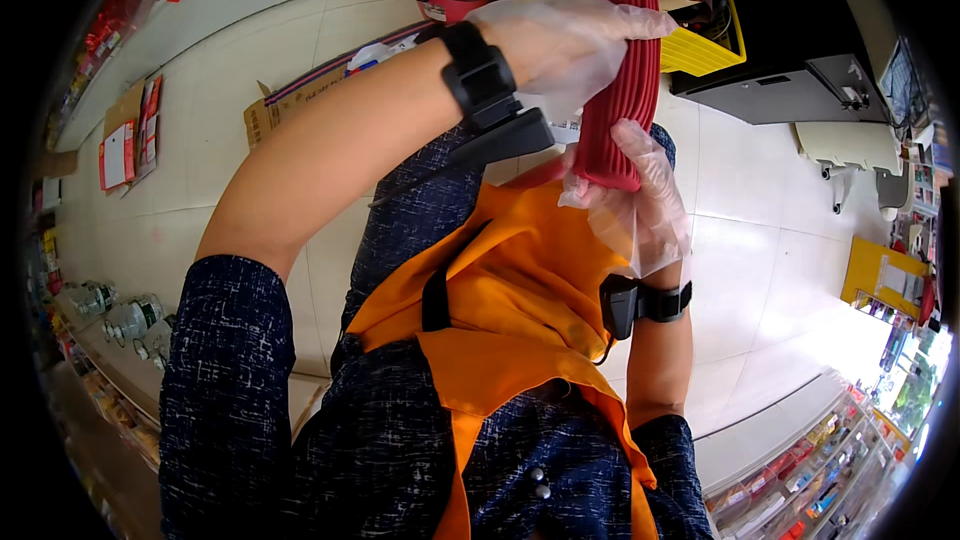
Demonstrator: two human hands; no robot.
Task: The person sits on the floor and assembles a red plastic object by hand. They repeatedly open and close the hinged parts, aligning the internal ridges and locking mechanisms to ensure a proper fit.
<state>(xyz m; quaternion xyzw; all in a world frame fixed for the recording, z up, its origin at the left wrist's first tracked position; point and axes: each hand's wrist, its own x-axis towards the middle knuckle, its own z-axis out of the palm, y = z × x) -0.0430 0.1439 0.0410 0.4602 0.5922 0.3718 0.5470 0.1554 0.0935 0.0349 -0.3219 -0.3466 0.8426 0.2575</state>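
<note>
A long red bundle of narrow ridged strips point(628, 80) runs from the top edge of the view down toward my lap; its exact kind I cannot make out. My left hand point(570, 40), in a thin clear plastic glove, reaches across from the left and grips the bundle partway up, one digit lying over its front. Lower down, my right hand point(645, 195), gloved the same way, is closed round the near end. Some fingers of both hands are hidden behind the strips or blurred by the plastic. An orange apron point(530, 270) covers my lap just below the bundle's end.
Beyond my hands stand a yellow crate point(710, 52) and a pink bucket point(450, 8) with plastic in it. Flattened cardboard point(265, 120) lies on the tiled floor. A black cabinet point(775, 90) is at far right, clear bottles point(130, 318) at left, stocked shelves point(800, 465) at lower right.
</note>
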